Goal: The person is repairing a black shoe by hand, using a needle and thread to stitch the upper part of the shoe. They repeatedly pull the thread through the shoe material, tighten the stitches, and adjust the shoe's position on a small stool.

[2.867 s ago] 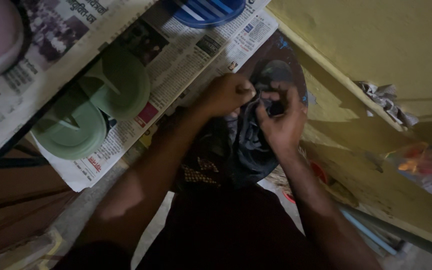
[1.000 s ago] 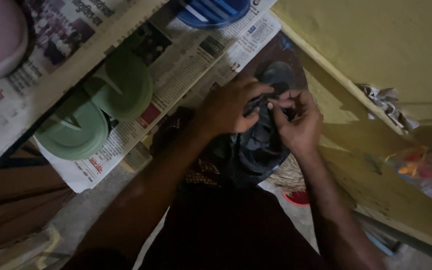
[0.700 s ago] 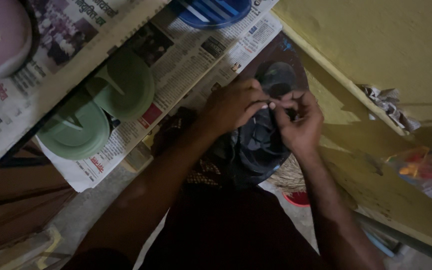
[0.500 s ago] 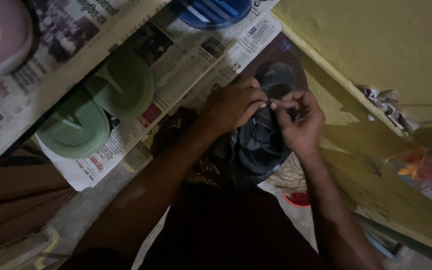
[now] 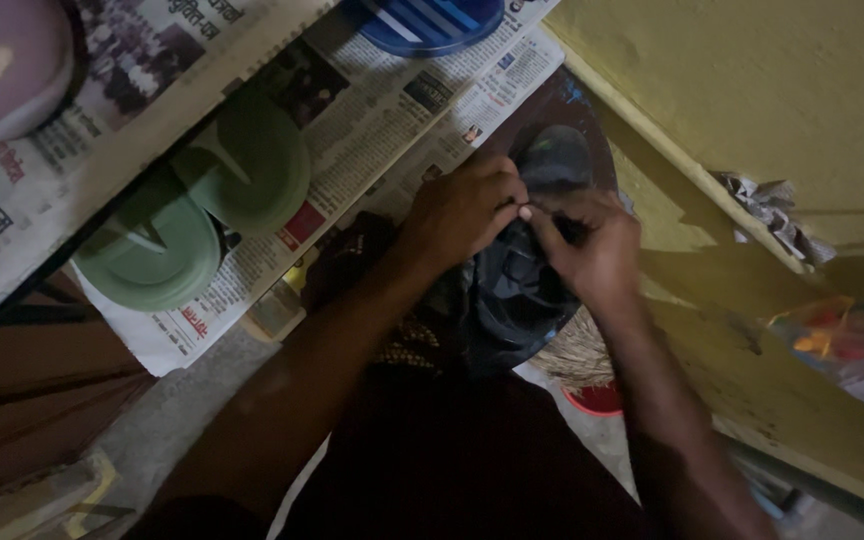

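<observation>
Both of my hands are closed on a dark plastic bag [image 5: 512, 300] held in front of my body. My left hand [image 5: 467, 210] pinches the bag's top from the left, and my right hand [image 5: 592, 245] pinches it from the right, with the fingertips nearly touching. The bag hangs below them, bunched and creased. A dark round object [image 5: 555, 160] shows just above my fingers; what it is stays unclear in the dim light.
A newspaper-lined shelf [image 5: 372, 120] holds two green lids [image 5: 202, 220], a blue lid [image 5: 427, 20] and a pink container [image 5: 2, 70]. A yellow wall [image 5: 752, 90] stands on the right. A red rim [image 5: 597, 400] and a straw broom lie below.
My hands have stayed on the bag's top, working it with small finger movements. My fingertips have drawn closer together.
</observation>
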